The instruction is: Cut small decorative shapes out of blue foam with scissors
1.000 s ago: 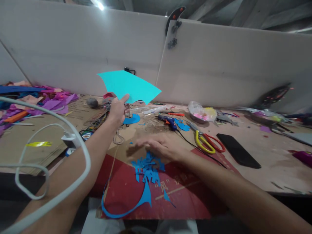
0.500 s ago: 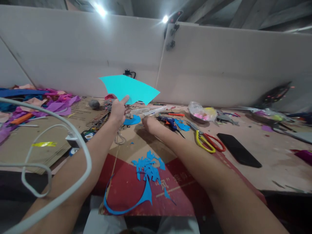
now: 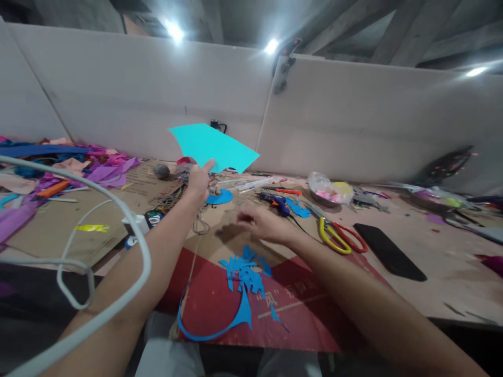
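My left hand is closed on the lower edge of a turquoise paper cutout with pointed corners and scalloped lower edges. The thumb lies on its near face, and the sheet stands up above the table. Over the brown part of the cardboard, my right hand hovers with fingers curled together; whatever they hold, if anything, is hidden. Blue paper scraps lie in a heap just below it, beside a long curved offcut. Another blue paper piece rests near my left wrist.
Scissors with one yellow and one red handle lie at right, beside a black phone. A glue gun rests behind my right hand. A white cable loops across the left foreground. Colored paper is piled at left.
My right hand has drawn back from the clutter near the glue gun, toward me and slightly right. My left hand still holds the turquoise cutout, now tilted slightly differently. The view has shifted a little.
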Motion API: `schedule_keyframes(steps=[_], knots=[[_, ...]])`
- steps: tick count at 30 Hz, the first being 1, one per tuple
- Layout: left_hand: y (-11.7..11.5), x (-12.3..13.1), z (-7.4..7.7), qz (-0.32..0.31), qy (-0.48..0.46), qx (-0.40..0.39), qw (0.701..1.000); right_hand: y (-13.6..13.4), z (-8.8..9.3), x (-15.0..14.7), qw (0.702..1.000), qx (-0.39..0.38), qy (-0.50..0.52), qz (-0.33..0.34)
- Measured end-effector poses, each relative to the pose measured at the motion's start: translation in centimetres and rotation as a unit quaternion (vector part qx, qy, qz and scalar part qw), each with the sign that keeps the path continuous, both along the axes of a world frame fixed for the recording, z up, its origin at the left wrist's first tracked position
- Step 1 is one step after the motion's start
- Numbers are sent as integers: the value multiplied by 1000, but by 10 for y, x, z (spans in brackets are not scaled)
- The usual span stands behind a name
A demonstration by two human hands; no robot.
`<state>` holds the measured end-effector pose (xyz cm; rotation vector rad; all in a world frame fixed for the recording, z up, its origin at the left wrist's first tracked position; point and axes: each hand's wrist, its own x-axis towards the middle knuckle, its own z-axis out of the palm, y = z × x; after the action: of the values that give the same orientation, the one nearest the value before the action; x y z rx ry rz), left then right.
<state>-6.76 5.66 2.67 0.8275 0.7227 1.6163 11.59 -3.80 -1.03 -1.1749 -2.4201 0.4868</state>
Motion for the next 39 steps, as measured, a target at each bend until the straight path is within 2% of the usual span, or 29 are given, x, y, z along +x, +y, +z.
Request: schedule_keyframes(steps=[2, 3, 4, 6, 8, 9, 11, 13, 17, 19, 23, 26, 28, 30, 32, 35, 37, 38, 39], knots=[[0, 1, -1, -3, 1, 1, 1000, -28, 7, 7, 981, -115, 3, 154], [0, 3, -1, -6, 3, 0, 1000, -37, 8, 8, 969, -135, 19, 204], [-1, 4, 0, -9, 5, 0, 1000, -40, 7, 8, 971, -111, 54, 203], [-3, 7, 1, -17, 14, 3, 1000, -35, 0, 4, 988, -23, 89, 125], [-6, 9, 2, -20, 19, 5, 1000, -21, -11, -5, 997, 15, 48, 64], [-7, 9, 3, -17, 19, 5, 1000, -15, -17, -9, 998, 10, 12, 65], [-7, 8, 4, -12, 17, 2, 1000, -10, -27, -16, 992, -5, -59, 116], [-7, 6, 5, -9, 13, -1, 1000, -18, -32, -17, 982, -14, -68, 175], [-6, 6, 3, -6, 6, -2, 1000, -62, -31, -4, 967, -58, 3, 250], [-7, 8, 2, -13, 9, -5, 1000, -85, -26, 2, 961, -88, 35, 258], [-10, 12, 2, -29, 7, -11, 1000, -119, -11, 12, 946, -164, 101, 262], [-9, 11, 3, -34, 4, -7, 999, -132, -7, 22, 935, -206, 160, 241], [-8, 11, 4, -33, 4, -3, 999, -134, -14, 29, 962, -155, 164, 154], [-8, 10, 4, -32, 7, 3, 999, -134, -23, 32, 986, -106, 108, 68], [-8, 10, 4, -32, 12, 8, 999, -137, -28, 29, 991, -113, 42, 61], [-9, 10, 4, -29, 19, 9, 999, -149, -17, 15, 969, -190, 27, 159], [-9, 10, 3, -26, 18, 5, 999, -156, -1, 7, 927, -262, 74, 256], [-9, 10, 3, -25, 17, 2, 1000, -156, 6, 4, 892, -317, 74, 313], [-8, 10, 3, -24, 14, 0, 1000, -154, 12, 2, 879, -341, 93, 321]])
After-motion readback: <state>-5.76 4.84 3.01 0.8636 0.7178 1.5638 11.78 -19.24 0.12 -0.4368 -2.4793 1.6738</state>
